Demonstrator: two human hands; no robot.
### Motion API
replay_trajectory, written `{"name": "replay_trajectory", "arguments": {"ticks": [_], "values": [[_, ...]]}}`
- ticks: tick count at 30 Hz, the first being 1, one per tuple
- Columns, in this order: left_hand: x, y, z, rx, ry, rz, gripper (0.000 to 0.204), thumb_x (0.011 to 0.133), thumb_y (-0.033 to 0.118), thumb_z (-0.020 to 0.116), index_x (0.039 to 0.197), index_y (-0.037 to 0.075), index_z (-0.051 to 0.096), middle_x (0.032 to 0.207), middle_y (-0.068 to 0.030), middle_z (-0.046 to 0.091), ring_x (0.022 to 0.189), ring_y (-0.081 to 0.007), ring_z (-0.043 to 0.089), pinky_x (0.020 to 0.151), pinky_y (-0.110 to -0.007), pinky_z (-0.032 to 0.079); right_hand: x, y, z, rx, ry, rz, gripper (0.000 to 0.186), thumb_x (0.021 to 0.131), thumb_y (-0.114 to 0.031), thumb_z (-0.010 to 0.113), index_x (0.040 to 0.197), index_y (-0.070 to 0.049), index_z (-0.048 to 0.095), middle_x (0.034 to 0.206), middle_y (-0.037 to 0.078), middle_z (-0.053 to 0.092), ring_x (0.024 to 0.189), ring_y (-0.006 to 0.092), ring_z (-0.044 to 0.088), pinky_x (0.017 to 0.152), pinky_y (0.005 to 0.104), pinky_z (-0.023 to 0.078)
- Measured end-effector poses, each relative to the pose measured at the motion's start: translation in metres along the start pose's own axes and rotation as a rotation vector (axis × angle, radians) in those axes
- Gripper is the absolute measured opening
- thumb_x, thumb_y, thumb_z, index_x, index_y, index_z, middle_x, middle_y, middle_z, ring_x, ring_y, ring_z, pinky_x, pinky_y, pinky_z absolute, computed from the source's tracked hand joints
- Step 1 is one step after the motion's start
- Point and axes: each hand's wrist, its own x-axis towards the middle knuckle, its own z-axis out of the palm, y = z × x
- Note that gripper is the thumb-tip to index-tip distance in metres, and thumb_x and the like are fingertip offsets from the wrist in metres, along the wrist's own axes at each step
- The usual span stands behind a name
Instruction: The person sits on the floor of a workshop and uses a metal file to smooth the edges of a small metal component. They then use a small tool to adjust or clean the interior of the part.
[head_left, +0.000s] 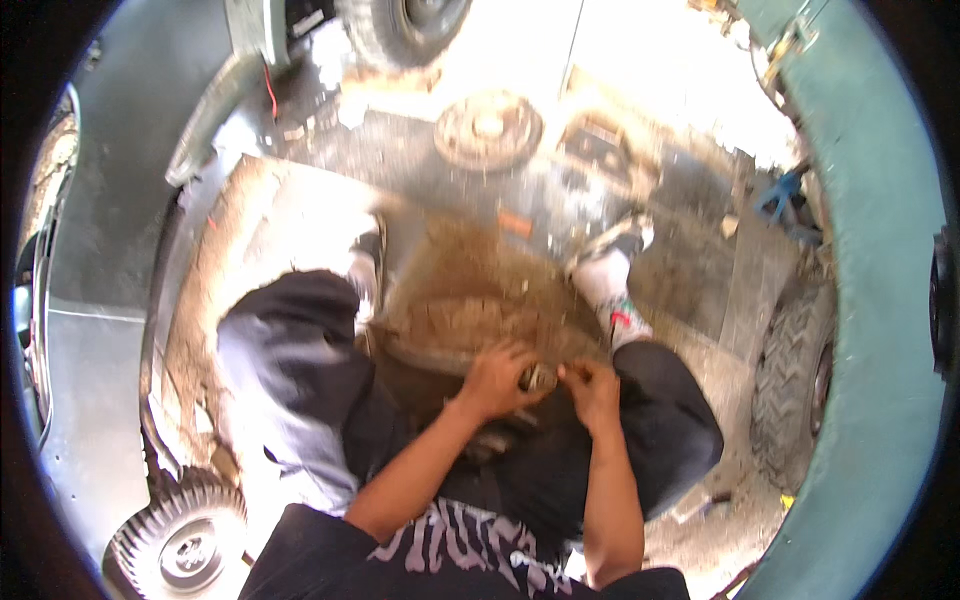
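Between my knees, my left hand [499, 380] is closed around a small round metal part [541, 377], whose ringed end faces right. Close beside that end, my right hand [592, 391] has its thumb and fingertips pinched together. Whatever is in that pinch is too small to make out. Under both hands lies a large dusty brown metal part [450, 335] with a curved rim. Its lower portion is in shadow and partly covered by my arms.
Beyond my feet lie a rusty round disc [487, 130] and a flat metal piece with holes [597, 146]. A small orange block [514, 221] rests nearby. Green vehicle panels [870, 300] flank both sides, with a treaded tyre [792, 375] at right and a blue tool [783, 196] above it.
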Motion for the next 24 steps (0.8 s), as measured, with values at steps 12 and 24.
{"name": "replay_trajectory", "arguments": {"ticks": [12, 24], "values": [[0.037, 0.01, -0.044, 0.102, -0.257, 0.01, 0.069, 0.072, 0.043, 0.087, 0.13, 0.013, 0.062, 0.131, -0.0178, 0.058, 0.118, -0.042, 0.06, 0.097, -0.052, 0.05, 0.032, -0.033, -0.011, 0.123, 0.001, -0.213, 0.022, 0.092, -0.018, 0.077, 0.104, -0.001, 0.073, 0.089, 0.007, 0.075, 0.083, 0.0135, 0.067, 0.078, 0.0314, 0.052], [0.065, 0.014, -0.145, -0.379, 0.029, 0.17, 0.091, 0.067, 0.021, 0.095, 0.145, 0.007, 0.051, 0.112, -0.0132, 0.075, 0.105, -0.0232, 0.071, 0.093, -0.035, 0.055, 0.021, -0.157, -0.007, 0.584, 0.108, -0.564, 0.019, 0.1, -0.014, 0.068, 0.103, 0.004, 0.067, 0.096, 0.006, 0.071, 0.084, 0.0102, 0.066, 0.079, 0.0262, 0.054]]}}
